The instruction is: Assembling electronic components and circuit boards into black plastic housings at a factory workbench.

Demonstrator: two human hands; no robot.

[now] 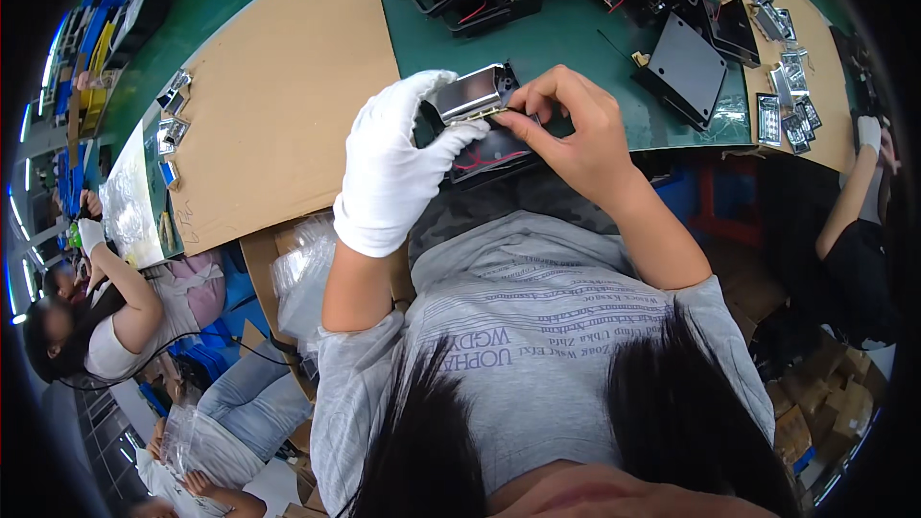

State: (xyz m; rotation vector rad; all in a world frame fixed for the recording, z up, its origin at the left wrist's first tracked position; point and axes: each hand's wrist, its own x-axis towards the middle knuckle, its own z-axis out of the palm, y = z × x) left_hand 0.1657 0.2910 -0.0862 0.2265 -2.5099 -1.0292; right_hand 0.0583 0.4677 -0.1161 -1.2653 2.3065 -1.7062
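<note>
My left hand (384,158), in a white glove, is closed round a shiny metal part (468,93), a box-like piece with a brassy strip along its near edge. The thumb presses on that edge from below. My right hand (580,125) is bare, and its thumb and index finger pinch the right end of the same part. Whether something small sits between those fingertips is hidden. Just under the metal part is an open black plastic housing (494,155) with red wires inside, at the table's front edge.
A brown cardboard sheet (288,86) covers the table's left. Black housings (480,0) with wires and green boards pile up at the back; another black housing (683,67) lies right. Small metal parts (794,101) lie far right, others (173,129) far left. Other people sit on both sides.
</note>
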